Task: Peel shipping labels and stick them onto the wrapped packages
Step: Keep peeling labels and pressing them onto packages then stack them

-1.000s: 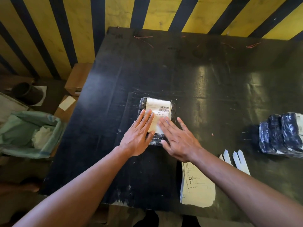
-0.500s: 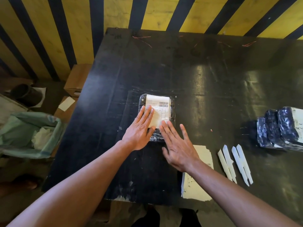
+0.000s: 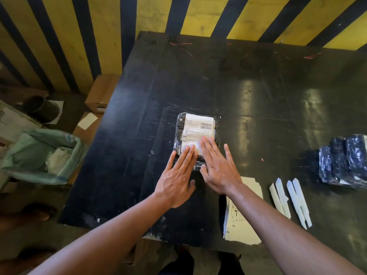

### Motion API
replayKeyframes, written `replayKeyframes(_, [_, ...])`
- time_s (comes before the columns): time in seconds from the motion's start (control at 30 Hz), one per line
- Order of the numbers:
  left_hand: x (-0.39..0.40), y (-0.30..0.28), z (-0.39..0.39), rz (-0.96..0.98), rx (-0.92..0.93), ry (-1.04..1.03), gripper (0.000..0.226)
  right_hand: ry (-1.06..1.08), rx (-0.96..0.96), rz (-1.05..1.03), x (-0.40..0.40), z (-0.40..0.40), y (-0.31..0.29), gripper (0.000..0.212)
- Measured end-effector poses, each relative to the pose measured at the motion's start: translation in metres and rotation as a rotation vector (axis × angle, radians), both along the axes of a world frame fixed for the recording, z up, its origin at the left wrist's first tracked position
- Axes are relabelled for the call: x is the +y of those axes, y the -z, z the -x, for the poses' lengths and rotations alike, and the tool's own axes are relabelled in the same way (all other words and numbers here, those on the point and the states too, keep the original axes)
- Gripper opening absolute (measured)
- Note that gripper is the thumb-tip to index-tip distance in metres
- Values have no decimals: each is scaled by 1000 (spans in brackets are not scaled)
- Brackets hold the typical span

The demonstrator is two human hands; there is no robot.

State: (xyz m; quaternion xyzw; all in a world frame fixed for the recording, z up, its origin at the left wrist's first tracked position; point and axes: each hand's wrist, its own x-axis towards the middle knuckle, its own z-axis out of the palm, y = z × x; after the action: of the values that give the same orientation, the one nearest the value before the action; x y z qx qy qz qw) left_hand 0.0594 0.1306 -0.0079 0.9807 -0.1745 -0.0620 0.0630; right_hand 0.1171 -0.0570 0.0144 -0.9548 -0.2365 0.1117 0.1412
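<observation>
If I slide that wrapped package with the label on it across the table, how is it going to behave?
The wrapped package looks flat and low, so it should slide rather than tip or roll. Its glossy, wrinkled plastic wrap probably slips easily on the smooth black table. The wrap may crinkle a little under the fingers.

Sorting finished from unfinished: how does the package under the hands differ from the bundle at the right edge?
The package under the hands lies flat alone, mid-table; the bundle at the right edge is several packages bunched together. The first shows a white label on top; the bundle shows no top label. Both are dark and shiny-wrapped.
</observation>
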Motion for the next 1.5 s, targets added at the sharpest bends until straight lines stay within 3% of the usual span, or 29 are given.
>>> replayKeyframes(0.13, [8, -1, 25, 19, 63, -42, 92, -18, 0, 4, 1, -1, -4, 80])
replayKeyframes(0.3, [6, -24, -1, 148, -40, -87, 83, 1, 19, -1, 1, -2, -4, 82])
replayKeyframes(0.53, [13, -35, -35, 70, -6, -61, 87, -12, 2, 53, 4, -3, -7, 81])
replayKeyframes(0.77, [34, -44, -48, 105, -61, -117, 65, 7, 4, 59, 5, 0, -6, 82])
replayKeyframes(0.9, [14, -44, -63, 104, -2, -32, 83, 14, 17, 42, 7, 0, -4, 81])
replayKeyframes(1.1, [21, -40, -86, 5, 7, -55, 84, 8, 15, 45, 5, -3, -5, 83])
replayKeyframes(1.33, [24, -52, -104, -13, -90, -141, 60, 29, 18, 22, 8, -1, -3, 84])
replayKeyframes(1.5, [2, -43, -108, 63, 29, 28, 72, 34, 40, 36, 8, 3, -5, 86])
